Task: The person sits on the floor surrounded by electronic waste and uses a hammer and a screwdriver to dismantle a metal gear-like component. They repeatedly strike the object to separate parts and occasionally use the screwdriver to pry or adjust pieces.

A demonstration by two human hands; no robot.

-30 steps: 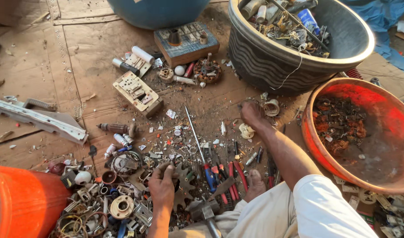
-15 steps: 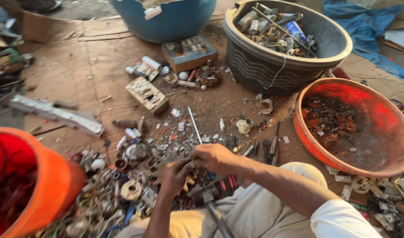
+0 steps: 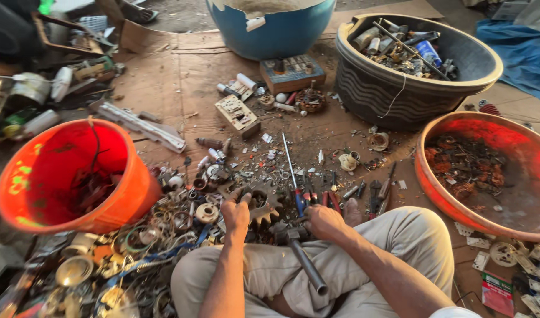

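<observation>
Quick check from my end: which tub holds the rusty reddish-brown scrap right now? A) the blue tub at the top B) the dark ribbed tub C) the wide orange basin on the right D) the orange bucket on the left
C: the wide orange basin holds the rusty scrap.

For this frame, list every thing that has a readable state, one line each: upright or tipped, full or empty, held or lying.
Left hand: resting on the toothed gear.
Right hand: closed over the hammer head.
Hammer: handle lying across the lap.
Orange bucket: tipped, a few scraps inside.
Dark tub: upright, filled with metal scrap.
Orange basin: upright, rusty bits at one side.
Long screwdriver: lying flat.
</observation>
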